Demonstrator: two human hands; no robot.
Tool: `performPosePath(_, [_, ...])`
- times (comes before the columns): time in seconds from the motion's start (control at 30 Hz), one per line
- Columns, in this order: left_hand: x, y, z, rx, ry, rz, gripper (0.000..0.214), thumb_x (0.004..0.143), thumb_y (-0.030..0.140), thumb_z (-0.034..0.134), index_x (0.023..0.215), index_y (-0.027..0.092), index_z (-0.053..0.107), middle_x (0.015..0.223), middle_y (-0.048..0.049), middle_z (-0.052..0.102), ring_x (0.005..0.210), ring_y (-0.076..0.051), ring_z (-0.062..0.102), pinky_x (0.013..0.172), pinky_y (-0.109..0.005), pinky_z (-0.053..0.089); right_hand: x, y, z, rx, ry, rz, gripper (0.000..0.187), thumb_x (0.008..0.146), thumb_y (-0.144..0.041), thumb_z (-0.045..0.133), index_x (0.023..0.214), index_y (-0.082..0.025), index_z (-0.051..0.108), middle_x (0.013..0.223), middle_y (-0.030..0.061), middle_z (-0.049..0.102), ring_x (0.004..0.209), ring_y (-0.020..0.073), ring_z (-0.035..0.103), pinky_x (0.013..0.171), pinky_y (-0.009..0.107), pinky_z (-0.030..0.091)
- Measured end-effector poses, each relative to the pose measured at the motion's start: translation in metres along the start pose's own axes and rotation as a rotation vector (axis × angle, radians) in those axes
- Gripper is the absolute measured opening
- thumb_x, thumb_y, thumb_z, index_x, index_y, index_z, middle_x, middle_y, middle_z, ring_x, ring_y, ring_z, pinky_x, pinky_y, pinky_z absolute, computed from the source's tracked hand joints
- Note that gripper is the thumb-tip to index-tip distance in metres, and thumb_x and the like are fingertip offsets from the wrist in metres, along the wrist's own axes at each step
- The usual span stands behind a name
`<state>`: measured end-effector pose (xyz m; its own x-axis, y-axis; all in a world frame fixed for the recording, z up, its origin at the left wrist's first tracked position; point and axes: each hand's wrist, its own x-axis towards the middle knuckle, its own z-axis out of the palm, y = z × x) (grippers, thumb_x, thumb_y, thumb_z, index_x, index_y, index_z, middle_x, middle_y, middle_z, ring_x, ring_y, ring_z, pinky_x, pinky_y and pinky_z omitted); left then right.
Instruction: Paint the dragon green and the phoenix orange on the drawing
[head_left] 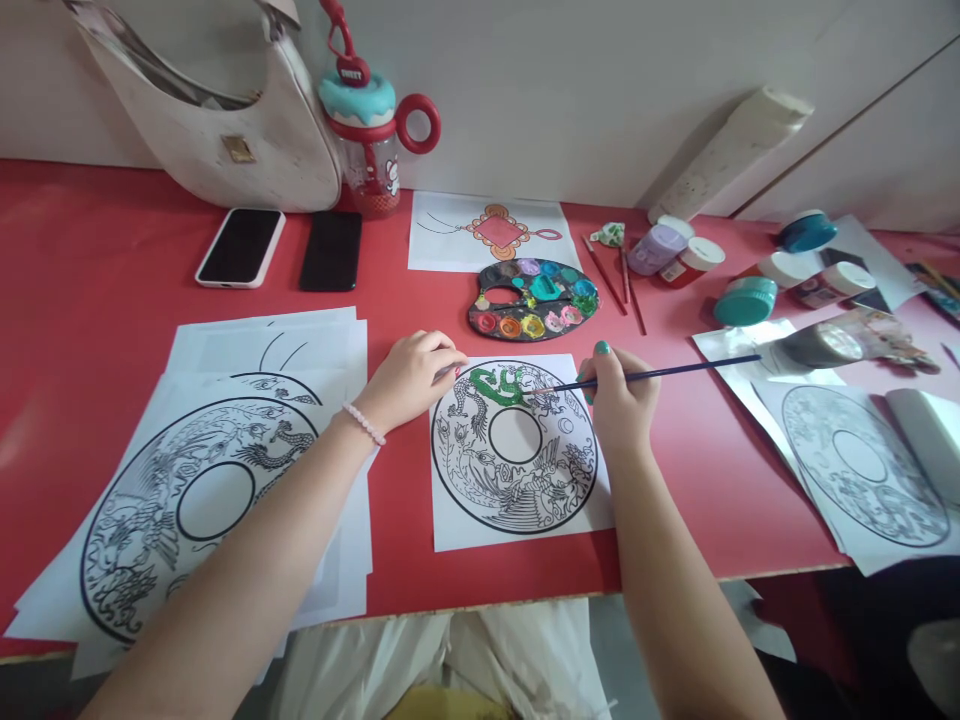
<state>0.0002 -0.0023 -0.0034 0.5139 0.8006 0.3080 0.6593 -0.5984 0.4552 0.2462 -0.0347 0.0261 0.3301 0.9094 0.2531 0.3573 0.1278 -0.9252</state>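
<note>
A sheet with a black ring-shaped dragon drawing (517, 455) lies on the red table (90, 290) in front of me; a patch at its top is painted green. My right hand (619, 400) is closed on a thin dark paintbrush (675, 372), whose tip touches the drawing beside the green patch. My left hand (411, 378) rests with curled fingers on the sheet's upper left corner. A paint palette (534, 300) with several colours lies just beyond the sheet.
A stack of larger printed drawings (202, 480) lies at left. Two phones (241, 246) (331, 250), a bag (225, 120) and a drink bottle (367, 130) stand at the back. Paint jars (746, 298), spare brushes (626, 280) and more drawings (862, 460) fill the right side.
</note>
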Motion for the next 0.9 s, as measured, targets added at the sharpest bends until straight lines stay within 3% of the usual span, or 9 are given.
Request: performPosePath(0.9, [0.0002,0.0001,0.0009,0.008,0.017,0.008,0.017,0.087,0.016,0.055,0.097,0.022,0.067,0.094,-0.003,0.061,0.087,-0.018,0.054,0.081,-0.035,0.044,-0.0002,-0.0018,0.0012,-0.05,0.0,-0.038,0.043,0.085,-0.036,0.05,0.047,-0.018,0.048,0.041,-0.0039,0.037,0.039,0.0064,0.033,0.041,0.023,0.024])
